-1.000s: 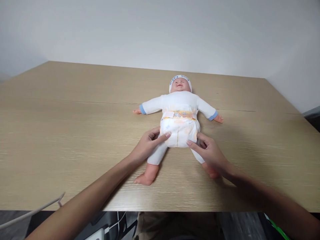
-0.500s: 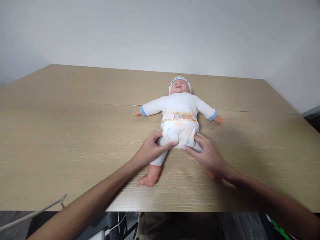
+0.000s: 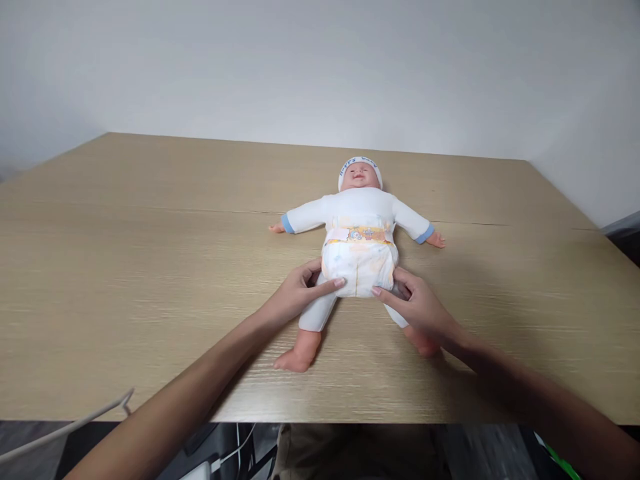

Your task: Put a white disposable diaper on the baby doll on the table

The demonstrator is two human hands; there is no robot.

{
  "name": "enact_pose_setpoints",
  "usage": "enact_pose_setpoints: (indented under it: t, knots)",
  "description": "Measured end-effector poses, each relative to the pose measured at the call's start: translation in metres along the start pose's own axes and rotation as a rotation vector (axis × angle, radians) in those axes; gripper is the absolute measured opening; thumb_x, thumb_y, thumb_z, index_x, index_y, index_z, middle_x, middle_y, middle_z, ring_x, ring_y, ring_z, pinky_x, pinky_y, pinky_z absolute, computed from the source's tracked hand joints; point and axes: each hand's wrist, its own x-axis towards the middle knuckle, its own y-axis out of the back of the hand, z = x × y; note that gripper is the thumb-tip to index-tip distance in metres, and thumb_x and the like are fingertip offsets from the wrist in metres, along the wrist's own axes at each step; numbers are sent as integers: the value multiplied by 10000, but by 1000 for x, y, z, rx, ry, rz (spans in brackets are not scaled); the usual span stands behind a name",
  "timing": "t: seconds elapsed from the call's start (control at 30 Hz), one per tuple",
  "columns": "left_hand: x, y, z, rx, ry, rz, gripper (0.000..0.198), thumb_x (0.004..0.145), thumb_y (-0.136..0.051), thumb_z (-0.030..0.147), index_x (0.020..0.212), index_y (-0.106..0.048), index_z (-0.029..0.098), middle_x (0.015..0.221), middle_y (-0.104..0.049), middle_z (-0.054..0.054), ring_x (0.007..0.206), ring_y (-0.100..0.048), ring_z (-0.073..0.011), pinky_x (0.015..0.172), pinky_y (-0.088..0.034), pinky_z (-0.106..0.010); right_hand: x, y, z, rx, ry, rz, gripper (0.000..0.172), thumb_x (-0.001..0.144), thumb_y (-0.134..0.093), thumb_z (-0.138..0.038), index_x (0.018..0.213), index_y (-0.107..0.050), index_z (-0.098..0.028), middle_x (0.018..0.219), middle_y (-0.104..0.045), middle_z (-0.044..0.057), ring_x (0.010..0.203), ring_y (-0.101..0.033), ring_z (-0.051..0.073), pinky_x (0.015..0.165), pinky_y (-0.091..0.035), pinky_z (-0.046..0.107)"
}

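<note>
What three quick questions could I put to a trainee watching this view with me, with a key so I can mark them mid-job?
1. Multiple choice: what do the thumbs of the left grip and right grip touch?
A) The headband
B) The diaper
C) The doll's bare feet

2. True or false: the doll lies on its back on the table.

3. Fill in the blank: the cuffs at the doll's wrists are ____ in colour.

Key: 1. B. 2. True. 3. Blue.
</note>
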Motion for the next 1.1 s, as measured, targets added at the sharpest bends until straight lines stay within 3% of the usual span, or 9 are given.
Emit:
enact_pose_setpoints:
  t: [0.2,0.4,0.53,0.63,0.77,0.93,1.03,1.1]
  knots:
    - [-1,0,-4,-145,62,14,482,876,-858,588,1176,-793,216,1240,-830,-111,1141,-751,-311,969,-604,-424,-1,-4,-6,-26,-4,84,369,990,-744,-559,1197,-747,-254,961,-750,42,965,-707,269,899,-599,429]
    - [-4,1,0,-111,17,42,455,915,-827,603,1116,-743,203,1189,-793,-94,1081,-718,-274,953,-573,-402,-2,3,-2,-120,-37,90,403,997,-712,-652,1012,-709,-249,816,-626,-11,728,-538,192,672,-464,344]
    - [-7,1,3,120,-77,142,399,950,-775,603,974,-727,207,967,-695,-50,923,-607,-228,819,-495,-361,2,9,-3,-264,48,180,383,961,-745,-618,910,-714,-240,911,-577,11,752,-499,183,698,-452,355]
    - [-7,0,4,275,-143,185,365,967,-740,587,917,-720,226,963,-649,-48,926,-549,-235,820,-456,-365,7,11,-5,-302,70,165,362,948,-735,-600,918,-756,-239,938,-543,18,765,-500,184,711,-459,363]
    - [-9,0,3,301,-145,185,354,989,-707,587,959,-721,234,961,-628,-40,895,-528,-227,817,-443,-361,0,14,-7,-297,50,130,336,942,-747,-571,1002,-769,-241,908,-542,9,758,-503,184,703,-480,353]
    - [-19,5,2,314,-148,183,349,994,-710,567,1093,-725,233,1047,-679,-36,931,-582,-220,849,-466,-351,-26,25,2,-209,-14,80,459,952,-766,-531,1318,-734,-257,1010,-640,20,748,-547,164,693,-505,331]
    - [-19,14,0,296,-131,218,377,1016,-674,580,1159,-719,234,1177,-739,-61,969,-619,-226,881,-499,-358,-28,44,7,-222,-36,138,454,942,-772,-567,1273,-762,-257,1080,-675,42,746,-577,162,689,-514,336]
    - [-11,23,-2,354,-170,310,371,1029,-641,577,1149,-711,232,1242,-749,-80,1004,-623,-241,908,-505,-377,-17,61,9,-260,-20,216,462,940,-754,-617,1218,-772,-247,1063,-700,57,775,-608,191,712,-527,357]
